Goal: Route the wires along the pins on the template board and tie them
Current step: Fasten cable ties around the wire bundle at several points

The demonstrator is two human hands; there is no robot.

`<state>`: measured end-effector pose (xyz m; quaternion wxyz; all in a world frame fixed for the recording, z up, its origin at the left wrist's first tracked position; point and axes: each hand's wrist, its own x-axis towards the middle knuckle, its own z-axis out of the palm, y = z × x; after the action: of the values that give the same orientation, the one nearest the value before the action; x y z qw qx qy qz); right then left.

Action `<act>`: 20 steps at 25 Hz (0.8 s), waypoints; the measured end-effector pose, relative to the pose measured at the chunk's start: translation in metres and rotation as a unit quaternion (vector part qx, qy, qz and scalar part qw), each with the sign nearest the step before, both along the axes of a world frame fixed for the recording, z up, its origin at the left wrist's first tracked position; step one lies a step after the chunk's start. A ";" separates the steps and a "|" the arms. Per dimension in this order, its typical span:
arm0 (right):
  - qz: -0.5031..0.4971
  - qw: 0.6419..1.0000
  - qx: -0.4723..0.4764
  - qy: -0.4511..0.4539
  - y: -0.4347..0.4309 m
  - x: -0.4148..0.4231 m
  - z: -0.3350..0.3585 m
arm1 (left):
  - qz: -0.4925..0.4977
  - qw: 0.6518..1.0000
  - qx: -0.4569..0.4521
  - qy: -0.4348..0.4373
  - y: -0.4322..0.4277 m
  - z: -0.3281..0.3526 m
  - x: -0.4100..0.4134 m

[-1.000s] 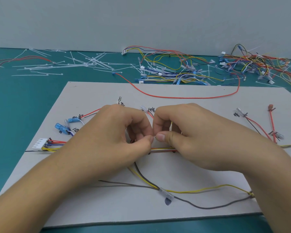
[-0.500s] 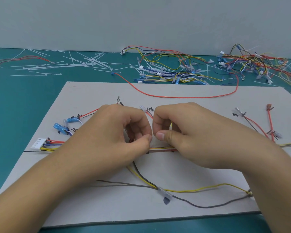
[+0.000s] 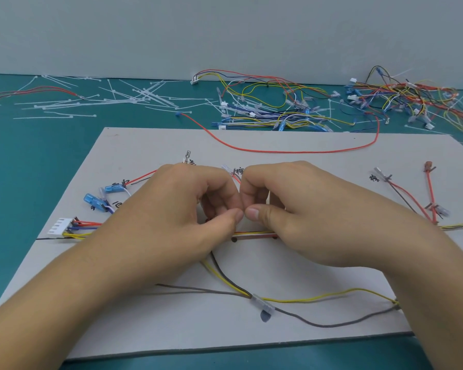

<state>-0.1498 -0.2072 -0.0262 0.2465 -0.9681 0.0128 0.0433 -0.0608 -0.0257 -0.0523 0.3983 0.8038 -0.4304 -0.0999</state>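
The left hand (image 3: pixel 193 209) and the right hand (image 3: pixel 286 209) sit close together in the middle of the template board (image 3: pixel 318 156), thumbs almost touching. Both are curled nearly shut, pinching something tiny just above the wire bundle (image 3: pixel 254 234). It is probably a tie, but it is too small to tell. The hands stay low and tight, likely to keep the wires together while they get tied. The bundle runs flat across the board, from the white plug (image 3: pixel 59 226) on the left out past the right edge. Loose yellow and brown wires (image 3: pixel 305 300) sag below the hands. Spare white ties (image 3: pixel 104 100) and a heap of other wires (image 3: pixel 278 108) lie behind the board, well apart. The fingers hide the spot being worked on.
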 end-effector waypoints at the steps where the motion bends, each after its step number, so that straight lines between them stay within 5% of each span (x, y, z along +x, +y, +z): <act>1: -0.002 1.000 0.002 0.001 0.000 0.000 0.000 | 0.001 1.000 0.002 -0.001 0.000 0.000 0.000; 20: -0.038 0.997 0.062 0.025 -0.006 0.006 -0.005 | 0.039 0.998 -0.037 0.021 0.000 0.001 0.004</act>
<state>-0.1441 -0.2130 -0.0316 0.3075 -0.9483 0.0533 0.0585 -0.0573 -0.0254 -0.0515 0.4404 0.8025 -0.3934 -0.0854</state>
